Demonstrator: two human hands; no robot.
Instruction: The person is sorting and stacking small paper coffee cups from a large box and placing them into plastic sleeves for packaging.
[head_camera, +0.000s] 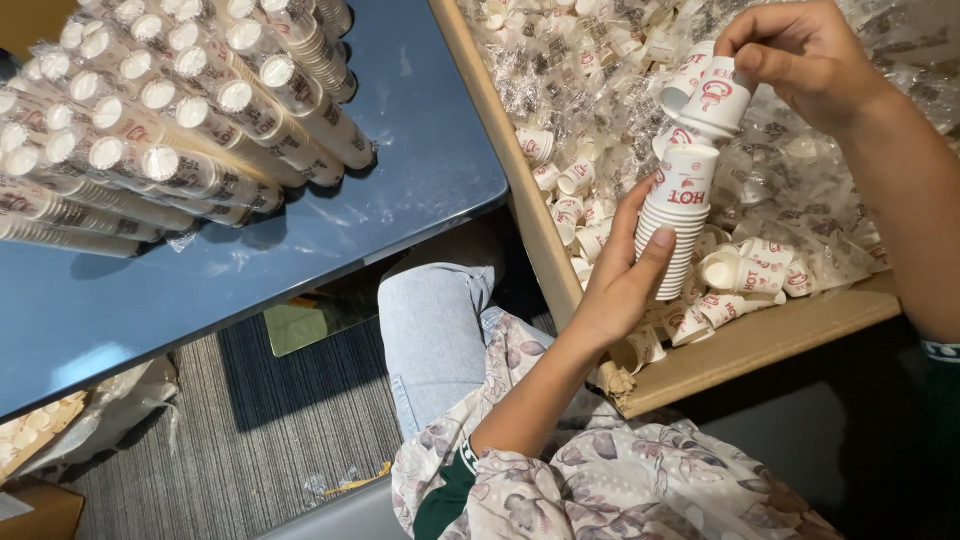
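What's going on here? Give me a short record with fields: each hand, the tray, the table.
Left hand: left hand grips an upright stack of small white paper cups with red print.
Right hand: right hand pinches a single white paper cup, tilted above the stack.
Tray: wooden-rimmed tray full of loose cups and clear wrappers.
Table: blue table bearing wrapped cup sleeves.

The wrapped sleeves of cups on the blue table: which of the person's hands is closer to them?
Left. The left hand, holding the stack of cups, lies nearer the wrapped sleeves. The right hand, gripping a single cup, is farther right.
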